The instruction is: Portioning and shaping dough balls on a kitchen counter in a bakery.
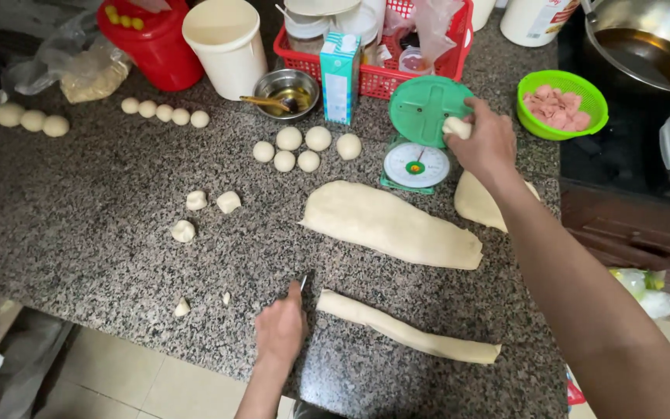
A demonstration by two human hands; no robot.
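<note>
1. Right hand (488,146): raised over the green kitchen scale (422,132), fingers pinched around a small dough piece (456,127) just above the scale's round platform.
2. Left hand (281,330): resting at the near edge of the granite counter (87,225), closed around a knife (304,283); only the blade tip visible past the knuckles.
3. Rolled dough strip (406,332): lying on the counter just right of the left hand, one end near the blade tip.
4. Large dough slab (389,223): flat on the counter between the strip and the scale.
5. Second dough mass (476,203): partly hidden under the right forearm.
6. Dough balls (304,147): clustered left of the scale; rough cut pieces (195,209) scattered further left.
7. Green basket of pink slices (561,105): right of the scale, well apart from both hands.
</note>
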